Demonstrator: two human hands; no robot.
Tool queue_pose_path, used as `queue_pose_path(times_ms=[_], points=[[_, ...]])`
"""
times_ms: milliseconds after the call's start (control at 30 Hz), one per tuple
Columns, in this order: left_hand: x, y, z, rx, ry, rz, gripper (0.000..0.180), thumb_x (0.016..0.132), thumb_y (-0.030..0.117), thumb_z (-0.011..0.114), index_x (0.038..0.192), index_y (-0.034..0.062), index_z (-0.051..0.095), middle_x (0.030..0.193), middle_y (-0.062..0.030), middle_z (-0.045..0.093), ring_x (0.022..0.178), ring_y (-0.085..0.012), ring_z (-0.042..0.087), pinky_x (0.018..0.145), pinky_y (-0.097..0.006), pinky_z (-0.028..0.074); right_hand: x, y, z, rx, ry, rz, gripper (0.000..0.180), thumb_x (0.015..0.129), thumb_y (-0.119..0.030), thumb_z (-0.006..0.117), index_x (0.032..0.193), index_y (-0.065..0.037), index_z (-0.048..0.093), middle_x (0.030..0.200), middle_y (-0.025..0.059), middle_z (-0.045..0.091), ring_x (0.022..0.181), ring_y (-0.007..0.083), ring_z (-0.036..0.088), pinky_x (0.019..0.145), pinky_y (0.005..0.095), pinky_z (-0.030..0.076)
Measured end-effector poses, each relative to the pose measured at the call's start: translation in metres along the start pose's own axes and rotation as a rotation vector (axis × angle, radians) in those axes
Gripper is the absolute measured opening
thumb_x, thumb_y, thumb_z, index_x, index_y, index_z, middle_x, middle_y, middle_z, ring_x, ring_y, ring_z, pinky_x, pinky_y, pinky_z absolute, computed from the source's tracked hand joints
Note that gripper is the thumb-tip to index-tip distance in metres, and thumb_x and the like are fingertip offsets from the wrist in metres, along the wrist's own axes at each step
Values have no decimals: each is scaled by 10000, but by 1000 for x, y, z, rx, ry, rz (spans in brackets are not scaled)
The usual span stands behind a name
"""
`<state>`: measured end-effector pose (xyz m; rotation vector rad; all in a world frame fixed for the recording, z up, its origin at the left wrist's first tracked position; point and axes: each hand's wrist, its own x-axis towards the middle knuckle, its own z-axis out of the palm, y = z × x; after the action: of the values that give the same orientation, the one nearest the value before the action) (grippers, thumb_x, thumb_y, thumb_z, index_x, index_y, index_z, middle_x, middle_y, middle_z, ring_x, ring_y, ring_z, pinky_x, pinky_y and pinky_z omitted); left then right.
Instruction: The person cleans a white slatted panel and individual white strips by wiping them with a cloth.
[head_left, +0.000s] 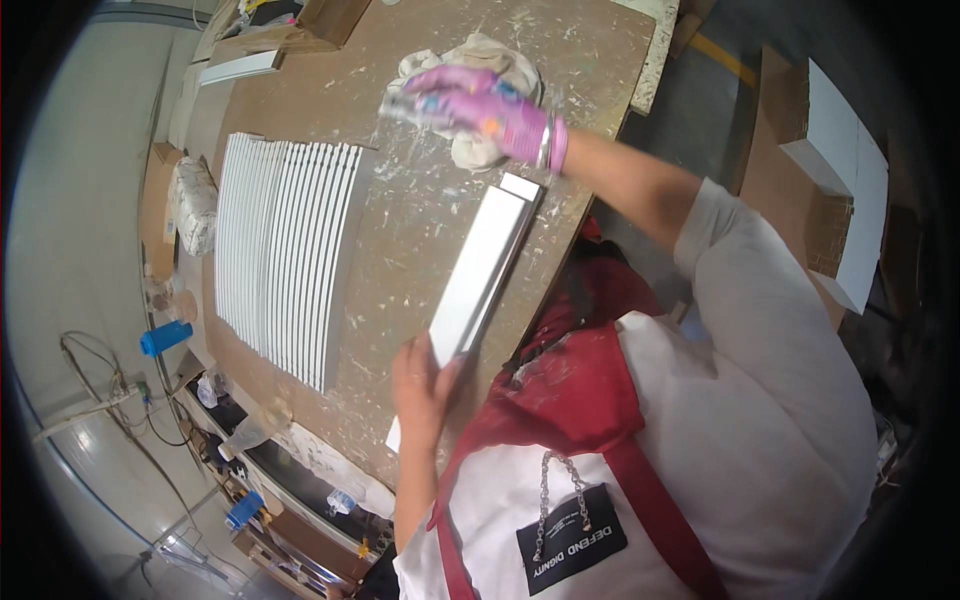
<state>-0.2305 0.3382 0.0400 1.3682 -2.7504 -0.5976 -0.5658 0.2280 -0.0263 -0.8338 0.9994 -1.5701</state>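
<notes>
My bare left hand (422,392) is closed around two long white strips (480,262), flat and straight-edged, that lie slanted near the table's edge. One strip overlaps the other, which peeks out at the far end. In a purple glove with coloured patches, my right hand (490,115) is over a crumpled off-white cloth (510,62) farther up the table. Motion smears its fingers, so whether they grip the cloth cannot be made out. Left of both hands, several similar white strips (290,255) stand side by side in a tight row.
The brown worktable (400,250) is spattered with white flecks. Beyond the row lies a wrapped white bundle (193,205). A cardboard box (310,25) and another white strip (240,67) are at the far left. White-faced cardboard (840,150) stands at right; a clear bottle (258,428) is lower left.
</notes>
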Motion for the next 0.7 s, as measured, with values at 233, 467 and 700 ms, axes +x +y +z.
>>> queue_pose_path(times_ms=[233, 467, 700], points=[[11, -52, -36, -1233, -368, -613, 393, 947, 378, 454, 1042, 29, 609, 881, -132, 648, 701, -180, 622, 641, -301, 514, 7, -5, -28, 591, 2, 73, 282, 910, -209, 620, 1156, -73, 596, 1117, 42, 634, 1064, 171, 590, 851, 323, 519], [53, -60, -42, -1447, -569, -570, 429, 977, 380, 420, 1120, 2, 565, 889, -131, 662, 692, -187, 627, 624, -288, 517, 11, 2, -45, 868, -77, 64, 303, 942, -219, 563, 1177, -28, 574, 1119, 101, 635, 1003, 213, 619, 839, 323, 534], [102, -24, -15, -325, -9, -6, 398, 932, 155, 551, 1318, 67, 511, 1092, -149, 627, 925, -275, 620, 791, -360, 489, 13, 7, -45, 1065, -45, 33, 260, 938, -241, 571, 1114, -50, 590, 1063, 91, 636, 911, 232, 606, 820, 357, 527]])
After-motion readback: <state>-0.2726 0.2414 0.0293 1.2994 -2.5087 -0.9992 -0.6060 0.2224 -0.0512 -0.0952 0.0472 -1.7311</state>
